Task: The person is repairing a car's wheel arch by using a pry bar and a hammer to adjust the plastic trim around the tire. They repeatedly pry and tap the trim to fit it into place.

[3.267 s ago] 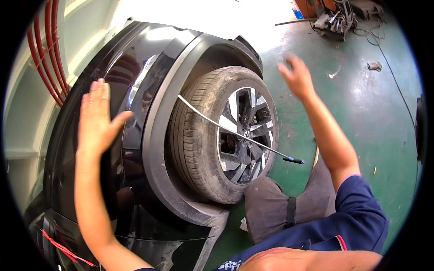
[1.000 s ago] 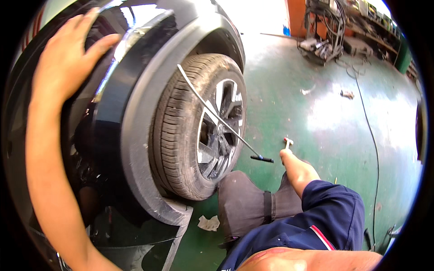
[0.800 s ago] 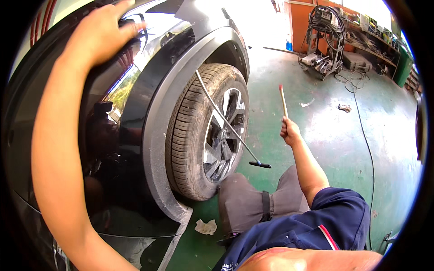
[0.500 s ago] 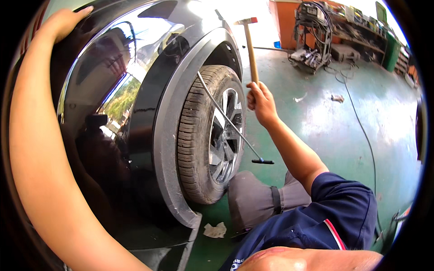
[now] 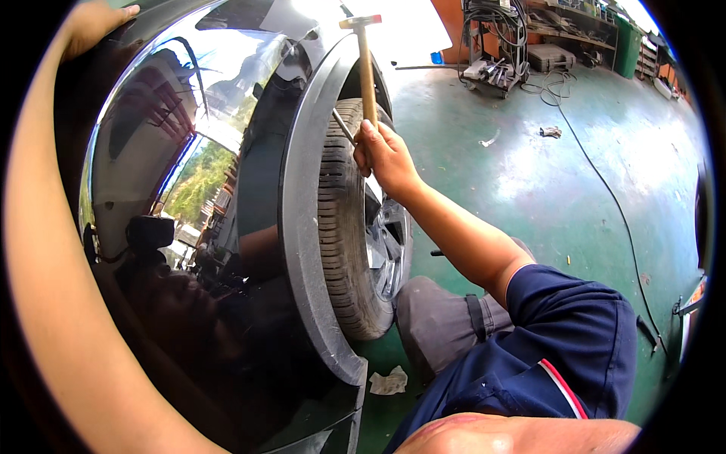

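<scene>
My right hand is wrapped round the wooden handle of a hammer, its head up and red at one end. A thin metal rod leans across the tyre from the wheel arch. My hand and forearm hide its middle, and I cannot tell whether the hand touches it. The rod's dark handle end shows below my forearm. At the upper left my left hand rests on the glossy black car body, one finger stretched out; its other fingers are partly hidden.
My bent knee is beside the wheel. A crumpled paper scrap lies on the green floor. A cable runs across it towards a tool trolley. Shelves and a green bin stand at the back right.
The right hand and hammer have moved left, in front of the rod, which is now mostly hidden. The view has shifted a little; the left hand stays on the car body.
</scene>
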Available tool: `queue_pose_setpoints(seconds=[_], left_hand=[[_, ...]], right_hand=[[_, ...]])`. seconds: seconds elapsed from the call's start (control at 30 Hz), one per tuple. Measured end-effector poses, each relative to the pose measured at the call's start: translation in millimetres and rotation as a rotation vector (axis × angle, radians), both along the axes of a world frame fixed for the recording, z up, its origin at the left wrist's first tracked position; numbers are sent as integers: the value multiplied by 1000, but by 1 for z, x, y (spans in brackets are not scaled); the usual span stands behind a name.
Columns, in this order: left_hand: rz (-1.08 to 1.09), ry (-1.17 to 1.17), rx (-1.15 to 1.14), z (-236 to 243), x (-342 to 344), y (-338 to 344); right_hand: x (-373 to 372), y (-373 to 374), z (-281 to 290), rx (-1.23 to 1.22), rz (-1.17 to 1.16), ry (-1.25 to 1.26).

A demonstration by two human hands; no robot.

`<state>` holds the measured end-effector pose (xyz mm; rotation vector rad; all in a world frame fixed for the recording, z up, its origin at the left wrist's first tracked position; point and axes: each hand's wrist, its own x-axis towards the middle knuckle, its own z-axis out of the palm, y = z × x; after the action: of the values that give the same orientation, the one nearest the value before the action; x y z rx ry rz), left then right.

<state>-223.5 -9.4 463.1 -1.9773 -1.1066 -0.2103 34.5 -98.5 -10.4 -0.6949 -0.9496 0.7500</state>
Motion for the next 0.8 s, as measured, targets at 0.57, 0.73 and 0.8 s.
queue_pose_setpoints(seconds=[0.57,0.73,0.8], left_hand=[[117,57,15,-8,13,-24],[123,62,14,-7,15,-25],[125,61,8,-7,16,-25]], right_hand=[[1,2,2,-17,-136,-74],[5,1,3,-38,-63,-74],[6,2,5,-72,-27,-139]])
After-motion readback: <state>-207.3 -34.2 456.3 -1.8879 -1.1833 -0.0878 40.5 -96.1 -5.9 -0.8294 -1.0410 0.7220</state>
